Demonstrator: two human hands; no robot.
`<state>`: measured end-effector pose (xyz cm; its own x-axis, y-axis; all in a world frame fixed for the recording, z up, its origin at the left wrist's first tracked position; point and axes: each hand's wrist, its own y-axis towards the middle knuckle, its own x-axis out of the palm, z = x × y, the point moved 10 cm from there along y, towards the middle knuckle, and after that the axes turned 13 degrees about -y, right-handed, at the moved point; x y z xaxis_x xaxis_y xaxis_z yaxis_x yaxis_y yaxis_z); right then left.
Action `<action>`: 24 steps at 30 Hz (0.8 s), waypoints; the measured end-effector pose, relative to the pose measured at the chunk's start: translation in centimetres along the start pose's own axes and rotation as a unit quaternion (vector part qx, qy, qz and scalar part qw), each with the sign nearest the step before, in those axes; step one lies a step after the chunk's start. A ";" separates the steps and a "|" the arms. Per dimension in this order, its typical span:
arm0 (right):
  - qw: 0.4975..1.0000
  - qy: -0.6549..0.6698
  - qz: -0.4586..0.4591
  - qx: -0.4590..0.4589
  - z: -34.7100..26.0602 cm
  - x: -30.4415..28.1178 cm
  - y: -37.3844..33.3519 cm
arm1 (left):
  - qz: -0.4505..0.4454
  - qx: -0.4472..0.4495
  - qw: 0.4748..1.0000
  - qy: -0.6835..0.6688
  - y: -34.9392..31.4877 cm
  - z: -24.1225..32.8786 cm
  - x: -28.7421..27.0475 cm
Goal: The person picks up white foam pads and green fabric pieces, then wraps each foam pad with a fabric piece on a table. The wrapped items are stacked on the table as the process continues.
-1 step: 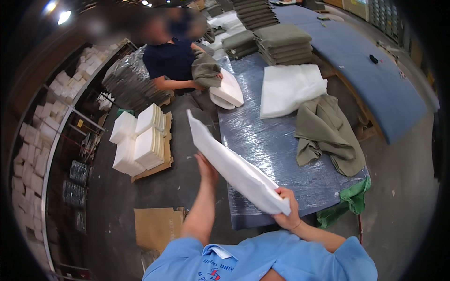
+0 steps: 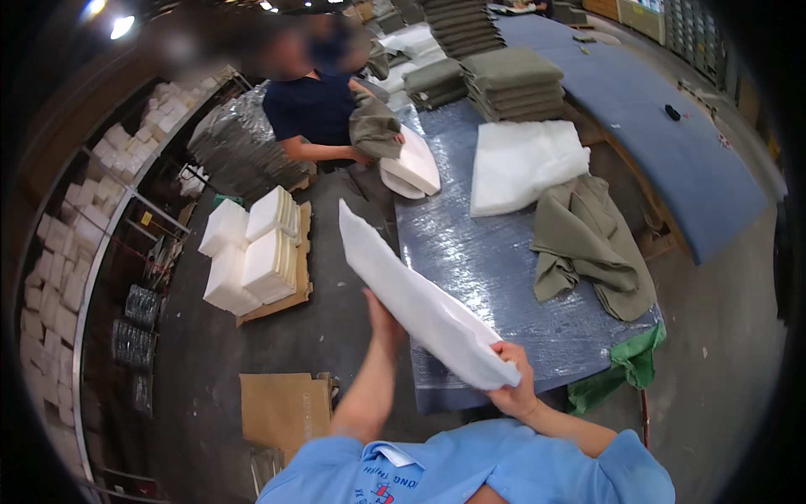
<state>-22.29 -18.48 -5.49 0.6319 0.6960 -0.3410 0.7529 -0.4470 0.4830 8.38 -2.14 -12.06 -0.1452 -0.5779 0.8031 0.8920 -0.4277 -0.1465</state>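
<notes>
A long white padded piece [image 2: 420, 298], probably a foam cushion insert with a soft wrapping, is held up on edge and slanting across in front of me. My right hand [image 2: 514, 378] is closed around its near end, thumb on top. Along its lower left side, my left hand [image 2: 384, 323] supports it, with most of the fingers hidden behind it. Beyond, on the plastic-wrapped table [image 2: 453, 239], lie a folded white batting sheet [image 2: 525, 168] and a crumpled olive-grey fabric cover [image 2: 588, 239].
A co-worker [image 2: 311, 113] across the table pulls a grey-green cover over a white cushion [image 2: 411, 164]. Stacked white foam blocks [image 2: 273, 269] sit on cardboard at left, beside loaded shelves [image 2: 84, 319]. Folded covers [image 2: 512, 80] are piled at the back; a long blue table [image 2: 672, 143] runs right.
My left hand has shifted slightly toward me and to the right along the cushion insert. My right hand keeps its grip on the near end.
</notes>
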 end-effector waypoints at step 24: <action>0.915 0.036 -0.400 0.029 5.3 21.5 7.4 | 0.076 0.051 0.916 0.390 -11.6 -1.5 -2.1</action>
<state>-2.10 -9.81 -13.52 -0.1389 0.8478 -0.5118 0.9790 0.1954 0.0581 -2.26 3.02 -12.92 -0.2425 -0.9632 0.1156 0.9569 -0.2571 -0.1349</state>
